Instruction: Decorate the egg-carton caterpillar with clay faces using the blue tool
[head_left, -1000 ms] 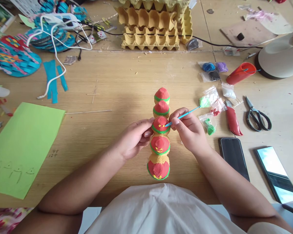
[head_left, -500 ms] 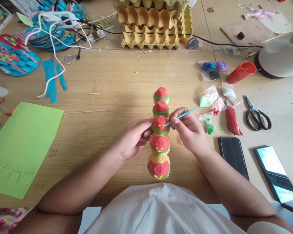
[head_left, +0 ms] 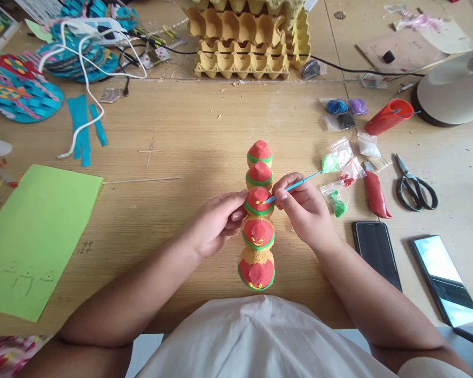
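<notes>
A strip of egg carton stretches away from me, its several cups covered in red clay with green clay rims. Yellow clay bits form small faces on the nearer cups; the middle one carries two yellow dots. My left hand grips the strip's left side at that middle cup, thumb on its edge and fingers curled. Between the thumb and fingers of my right hand is a thin blue clay modelling tool. Its tip touches the middle cup beside the right yellow dot.
Right of my hands lie clay bags, a red-handled cutter, scissors and two phones. A red cup lies tilted behind. Egg cartons stand at the back, green paper and a white cord at left.
</notes>
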{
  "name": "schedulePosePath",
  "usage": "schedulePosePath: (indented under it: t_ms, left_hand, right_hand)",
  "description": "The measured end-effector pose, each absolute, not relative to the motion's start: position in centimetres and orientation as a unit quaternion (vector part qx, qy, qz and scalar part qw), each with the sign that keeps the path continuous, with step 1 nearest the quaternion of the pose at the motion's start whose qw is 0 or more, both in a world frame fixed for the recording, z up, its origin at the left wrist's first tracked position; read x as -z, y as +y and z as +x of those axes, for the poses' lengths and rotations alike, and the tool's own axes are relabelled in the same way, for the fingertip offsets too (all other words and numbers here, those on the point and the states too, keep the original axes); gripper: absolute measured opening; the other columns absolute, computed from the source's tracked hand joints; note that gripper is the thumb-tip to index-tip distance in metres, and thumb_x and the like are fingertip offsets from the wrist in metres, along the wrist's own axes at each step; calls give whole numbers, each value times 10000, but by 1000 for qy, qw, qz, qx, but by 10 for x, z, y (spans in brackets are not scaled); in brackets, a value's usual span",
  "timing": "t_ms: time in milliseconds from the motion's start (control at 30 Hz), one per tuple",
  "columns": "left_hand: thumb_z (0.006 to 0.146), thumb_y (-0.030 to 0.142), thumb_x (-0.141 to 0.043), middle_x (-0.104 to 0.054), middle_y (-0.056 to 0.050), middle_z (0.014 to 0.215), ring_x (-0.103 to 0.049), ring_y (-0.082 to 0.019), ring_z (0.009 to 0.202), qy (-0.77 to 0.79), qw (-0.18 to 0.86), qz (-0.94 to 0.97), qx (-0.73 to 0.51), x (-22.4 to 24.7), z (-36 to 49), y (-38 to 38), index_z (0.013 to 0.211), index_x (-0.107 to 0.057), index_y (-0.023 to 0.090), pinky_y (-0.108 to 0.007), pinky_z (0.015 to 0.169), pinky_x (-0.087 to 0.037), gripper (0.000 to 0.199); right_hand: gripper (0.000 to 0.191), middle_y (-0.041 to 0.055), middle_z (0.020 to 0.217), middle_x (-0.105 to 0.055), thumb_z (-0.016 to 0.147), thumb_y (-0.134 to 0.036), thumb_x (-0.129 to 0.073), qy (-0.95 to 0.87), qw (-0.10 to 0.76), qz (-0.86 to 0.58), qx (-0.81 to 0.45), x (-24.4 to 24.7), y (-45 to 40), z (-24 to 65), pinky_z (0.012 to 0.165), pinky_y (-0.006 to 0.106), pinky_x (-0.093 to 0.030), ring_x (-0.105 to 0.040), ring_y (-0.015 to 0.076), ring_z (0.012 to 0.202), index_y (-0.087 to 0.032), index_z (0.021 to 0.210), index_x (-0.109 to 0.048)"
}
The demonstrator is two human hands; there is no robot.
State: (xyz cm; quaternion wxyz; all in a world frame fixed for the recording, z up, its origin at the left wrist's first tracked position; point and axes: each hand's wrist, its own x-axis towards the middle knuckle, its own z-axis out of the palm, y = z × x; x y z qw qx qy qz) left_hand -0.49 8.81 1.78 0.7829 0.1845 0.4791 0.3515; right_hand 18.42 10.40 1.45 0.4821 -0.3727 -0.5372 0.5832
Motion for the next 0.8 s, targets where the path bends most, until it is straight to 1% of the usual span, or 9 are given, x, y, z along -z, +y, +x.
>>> schedulePosePath:
  t_ms: [233,367,467,600,800]
  left_hand:
    - [836,442,-782,-346,61,569,-291,-38,432,476,786,182,-351,-20,-4,88,660,-522,167,-148,370,-208,418]
    - [833,446,-782,-336,65,571,-273,-36,427,472,790,181,-348,-21,-4,88,683,-543,169,-141,365,-199,395]
    - [852,433,-763,-333,67,573,-259,-33,431,470,790,180,-349,-21,-4,89,679,-531,163,-138,368,-199,395]
    - [862,423,-755,-339,62,575,-267,-38,438,472,788,181,-352,-20,-4,90,655,-510,163,-142,369,-208,413]
    - [842,424,-772,-341,61,571,-262,-39,434,472,786,185,-353,-19,-4,89,657,-528,165,-143,366,-201,402]
  right_hand:
    - [293,-13,747,-542,920,-478,-705,-542,479,-381,-576,-14,104,185,620,275,-431,-465,134,658,-225,860,-568]
    - [278,-16,744,-526,924,-465,-704,-544,479,-379,-576,-14,103,184,608,274,-420,-454,135,654,-227,879,-567]
    - [265,-11,766,-534,925,-450,-708,-544,482,-378,-573,-13,103,184,606,273,-411,-453,134,663,-225,894,-571]
    - [246,-19,749,-525,936,-421,-701,-539,488,-363,-582,-12,102,184,604,272,-398,-439,126,647,-219,890,-569]
    - [263,-17,758,-529,929,-441,-706,-538,487,-370,-581,-11,103,184,595,272,-392,-437,126,642,-219,895,-569]
